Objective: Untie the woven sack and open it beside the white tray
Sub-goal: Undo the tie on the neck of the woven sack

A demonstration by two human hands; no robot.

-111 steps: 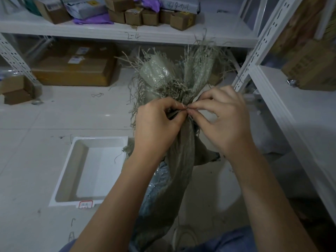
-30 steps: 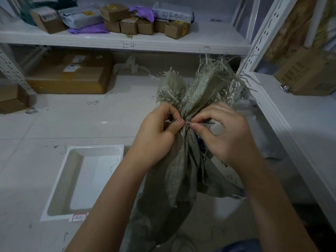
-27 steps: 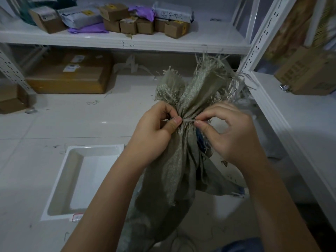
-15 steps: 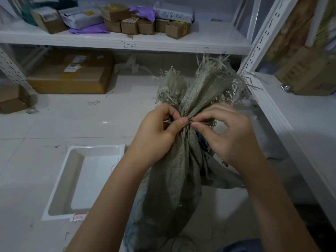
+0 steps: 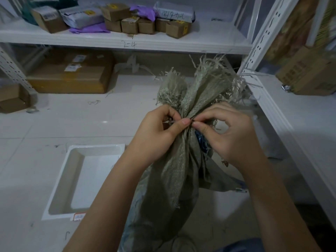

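A grey-green woven sack [image 5: 174, 171] stands upright in front of me, its neck bunched tight and its frayed mouth [image 5: 203, 82] fanning out above. My left hand [image 5: 160, 131] pinches the thin tie at the neck from the left with thumb and forefinger. My right hand [image 5: 231, 135] pinches the same tie from the right, fingertips almost touching the left thumb. A bit of blue shows at the neck under my right hand. The white tray [image 5: 60, 182] lies on the floor just left of the sack, partly hidden by my left forearm.
White shelving [image 5: 127, 42] with small cartons and mail bags runs along the back. A second white shelf unit [image 5: 291, 115] with a carton stands close on the right. Large cardboard boxes [image 5: 72, 77] sit on the tiled floor under the back shelf.
Both hands keep working the tie at the neck with small finger movements. Since the oldest frame the sack's top has shifted to the right; the neck is still bunched shut.
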